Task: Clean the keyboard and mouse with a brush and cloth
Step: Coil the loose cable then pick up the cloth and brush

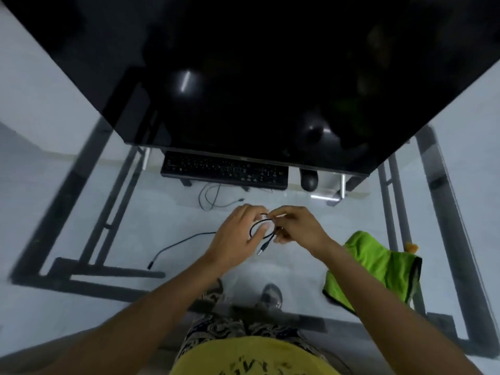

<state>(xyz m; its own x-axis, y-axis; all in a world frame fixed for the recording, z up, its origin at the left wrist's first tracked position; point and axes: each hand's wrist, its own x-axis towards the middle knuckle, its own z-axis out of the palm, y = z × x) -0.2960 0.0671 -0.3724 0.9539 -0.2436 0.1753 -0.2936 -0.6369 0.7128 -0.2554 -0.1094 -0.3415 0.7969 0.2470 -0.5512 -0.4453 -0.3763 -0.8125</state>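
Observation:
A black keyboard (224, 171) lies at the far side of the glass table, half under the big dark monitor (257, 77). A black mouse (309, 180) sits just right of it. A green cloth (378, 266) lies on the glass at the right, with an orange-brown tip (411, 247) poking out behind it. Over the middle of the table both hands work a thin black cable (261, 231) coiled into a small loop. My right hand (295, 226) pinches the loop. My left hand (238, 234) has the loop lying across its fingers. A plug end dangles below.
Another black cable (178, 246) runs across the glass to the left, ending in a plug near the front. A thin grey wire (216, 198) curls in front of the keyboard. Dark table legs and a pale floor show through the glass (81, 185).

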